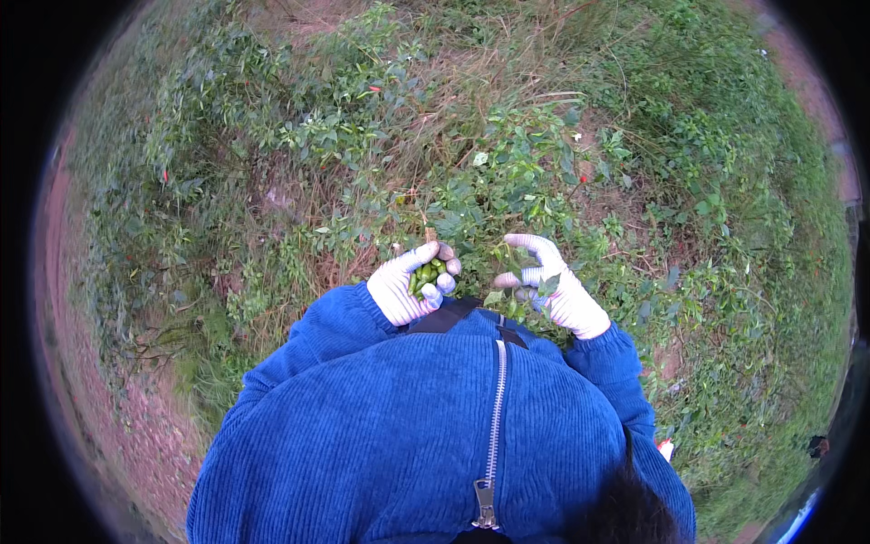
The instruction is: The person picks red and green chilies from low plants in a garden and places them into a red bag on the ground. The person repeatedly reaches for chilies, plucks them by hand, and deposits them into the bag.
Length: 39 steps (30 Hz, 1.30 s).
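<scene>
In the head view, the left hand (403, 283) is curled around a small bunch of green peppers (426, 275), just in front of the blue jacket (381, 417). Their long axes point in mixed directions. The right hand (564, 295) lies to the right of them, with its fingers parted, and is the nearer one to the leaves (493, 297) (whether it touches them, I cannot tell).

Pale reddish soil (163, 440) beside grass (213, 363)
</scene>
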Motion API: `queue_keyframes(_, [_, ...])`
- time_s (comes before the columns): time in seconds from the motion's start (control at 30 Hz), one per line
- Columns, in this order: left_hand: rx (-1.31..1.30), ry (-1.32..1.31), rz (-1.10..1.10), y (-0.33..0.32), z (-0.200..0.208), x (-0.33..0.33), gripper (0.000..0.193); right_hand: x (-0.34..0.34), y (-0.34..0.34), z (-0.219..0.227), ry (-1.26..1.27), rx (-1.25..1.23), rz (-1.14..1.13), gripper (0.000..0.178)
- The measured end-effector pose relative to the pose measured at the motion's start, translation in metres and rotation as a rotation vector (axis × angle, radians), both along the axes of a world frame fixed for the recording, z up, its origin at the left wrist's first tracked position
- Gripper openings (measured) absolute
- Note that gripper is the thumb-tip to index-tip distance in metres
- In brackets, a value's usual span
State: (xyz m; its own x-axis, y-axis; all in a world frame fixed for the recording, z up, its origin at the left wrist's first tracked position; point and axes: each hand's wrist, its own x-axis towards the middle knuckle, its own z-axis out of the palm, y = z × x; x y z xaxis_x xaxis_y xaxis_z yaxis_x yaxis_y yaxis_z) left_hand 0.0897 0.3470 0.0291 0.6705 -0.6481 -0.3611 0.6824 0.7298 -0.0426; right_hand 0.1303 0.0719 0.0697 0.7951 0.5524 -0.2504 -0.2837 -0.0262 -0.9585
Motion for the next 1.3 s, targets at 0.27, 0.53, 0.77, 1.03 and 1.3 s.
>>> queue_keyframes(0.27, [0.310,-0.109,-0.038,-0.008,0.014,-0.003,0.018,0.004,0.011,-0.008,-0.240,0.111,-0.048,0.051])
queue_keyframes(0.53, [1.191,-0.722,0.131,-0.020,0.063,-0.010,0.029,0.021,0.040,-0.011,-0.865,-0.417,0.123,0.026])
queue_keyframes(0.77, [1.311,-0.727,0.093,-0.027,0.058,-0.007,0.025,0.009,0.057,-0.001,-0.715,-0.397,0.167,0.022])
queue_keyframes(1.03, [0.374,-0.012,0.175,-0.022,0.028,0.002,0.014,0.005,0.052,0.003,-0.279,-0.158,0.068,0.023])
queue_keyframes(1.3, [0.555,-0.422,0.189,-0.011,0.044,-0.005,0.029,0.007,0.057,0.013,-0.699,-0.498,0.036,0.026])
